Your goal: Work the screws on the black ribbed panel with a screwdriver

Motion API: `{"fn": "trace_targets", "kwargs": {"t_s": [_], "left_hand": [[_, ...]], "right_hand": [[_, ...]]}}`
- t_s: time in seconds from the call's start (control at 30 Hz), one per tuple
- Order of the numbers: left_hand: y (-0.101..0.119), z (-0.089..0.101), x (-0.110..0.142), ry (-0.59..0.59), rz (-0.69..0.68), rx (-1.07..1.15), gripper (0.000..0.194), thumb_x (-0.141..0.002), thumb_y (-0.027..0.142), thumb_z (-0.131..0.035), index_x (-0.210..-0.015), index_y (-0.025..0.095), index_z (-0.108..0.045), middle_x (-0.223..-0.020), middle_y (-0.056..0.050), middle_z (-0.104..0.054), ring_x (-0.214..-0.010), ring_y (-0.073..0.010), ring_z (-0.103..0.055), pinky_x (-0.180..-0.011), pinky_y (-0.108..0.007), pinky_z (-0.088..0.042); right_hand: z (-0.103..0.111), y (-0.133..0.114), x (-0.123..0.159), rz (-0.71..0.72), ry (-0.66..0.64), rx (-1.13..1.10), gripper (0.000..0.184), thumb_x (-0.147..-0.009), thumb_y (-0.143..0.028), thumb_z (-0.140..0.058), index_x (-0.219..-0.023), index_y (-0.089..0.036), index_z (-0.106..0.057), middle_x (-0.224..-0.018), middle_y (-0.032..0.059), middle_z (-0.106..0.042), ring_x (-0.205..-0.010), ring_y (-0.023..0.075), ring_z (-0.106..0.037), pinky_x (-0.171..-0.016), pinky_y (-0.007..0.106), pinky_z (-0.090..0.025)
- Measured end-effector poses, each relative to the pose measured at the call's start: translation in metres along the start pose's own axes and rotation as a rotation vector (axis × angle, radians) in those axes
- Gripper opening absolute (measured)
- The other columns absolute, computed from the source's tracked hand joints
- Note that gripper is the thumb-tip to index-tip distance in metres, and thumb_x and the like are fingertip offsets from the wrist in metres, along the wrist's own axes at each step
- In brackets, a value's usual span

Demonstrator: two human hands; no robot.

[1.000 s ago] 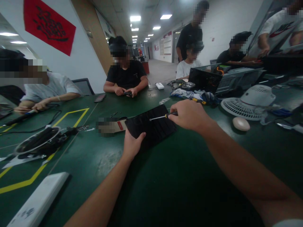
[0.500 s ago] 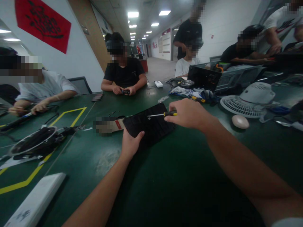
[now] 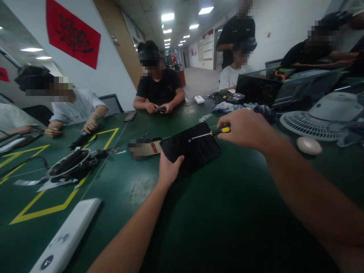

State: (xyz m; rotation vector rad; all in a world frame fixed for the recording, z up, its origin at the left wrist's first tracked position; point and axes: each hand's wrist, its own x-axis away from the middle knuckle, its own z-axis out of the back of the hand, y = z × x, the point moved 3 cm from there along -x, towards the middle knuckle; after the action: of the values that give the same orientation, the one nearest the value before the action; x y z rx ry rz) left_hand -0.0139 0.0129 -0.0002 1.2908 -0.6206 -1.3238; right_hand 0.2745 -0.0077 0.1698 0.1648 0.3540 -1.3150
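Observation:
A flat black panel [image 3: 199, 155] is held tilted above the table in my left hand [image 3: 169, 167]. The thumb lies on its near face; the other fingers are hidden behind it. My right hand [image 3: 247, 127] is closed around the yellow and black handle of a screwdriver [image 3: 217, 131]. Its thin metal shaft runs left across the panel, with the tip at a small round pale spot. Whether the tip touches that spot I cannot tell. Behind the panel's left edge lies a beige piece with a red label [image 3: 148, 148], partly blurred out.
A white fan [image 3: 313, 119] and a pale computer mouse [image 3: 309, 145] are on the right. A long white device [image 3: 68, 235] lies at lower left, beyond it a black wired assembly [image 3: 71, 167]. Several people sit around the green table [image 3: 216, 220]; an open computer case [image 3: 307, 87] stands at back right.
My view has swung left, so the scene sits further right. The screwdriver's handle has turned in my right hand and shows more yellow. The tip stays at the pale spot.

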Motion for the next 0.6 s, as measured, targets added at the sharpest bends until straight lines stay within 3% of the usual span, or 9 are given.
{"fn": "trace_targets", "kwargs": {"t_s": [0.6], "left_hand": [[0.0028,0.0003,0.0014,-0.005,0.045,0.033,0.070,-0.079,0.020,-0.091,-0.143,0.023,-0.062,-0.144,-0.014,-0.074,-0.144,-0.0361,-0.067,-0.129,-0.060,-0.049]], "right_hand": [[-0.0072,-0.0099,-0.0018,0.063,0.011,-0.008,0.025,-0.089,-0.030,-0.075,-0.109,-0.028,-0.090,-0.107,0.0099,-0.086,-0.098,0.0333,-0.075,-0.079,0.043,-0.049]]}}
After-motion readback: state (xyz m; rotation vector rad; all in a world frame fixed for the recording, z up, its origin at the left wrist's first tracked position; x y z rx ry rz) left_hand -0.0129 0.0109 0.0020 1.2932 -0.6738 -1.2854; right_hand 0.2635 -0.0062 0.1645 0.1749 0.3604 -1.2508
